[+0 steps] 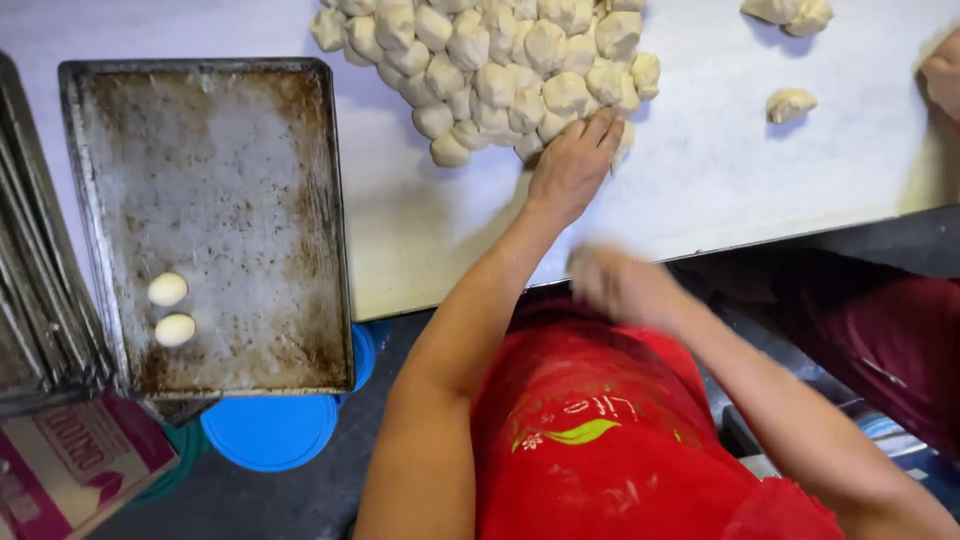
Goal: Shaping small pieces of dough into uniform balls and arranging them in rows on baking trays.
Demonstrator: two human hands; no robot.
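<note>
Two shaped dough balls [171, 309] sit on the baking tray [215, 225], near its lower left corner; the rest of the tray is bare. Right of the tray, on the floured table [700, 170], lies the pile of dough pieces [500, 70]. Left hand [578, 160] rests flat on the pile's near edge, fingers spread over a piece, not yet closed on it. Right hand [620, 285] is blurred at the table edge; cannot tell its grip. Step in hand, judged: picking a piece. Another person's hand [943, 75] is far right of the tray.
</note>
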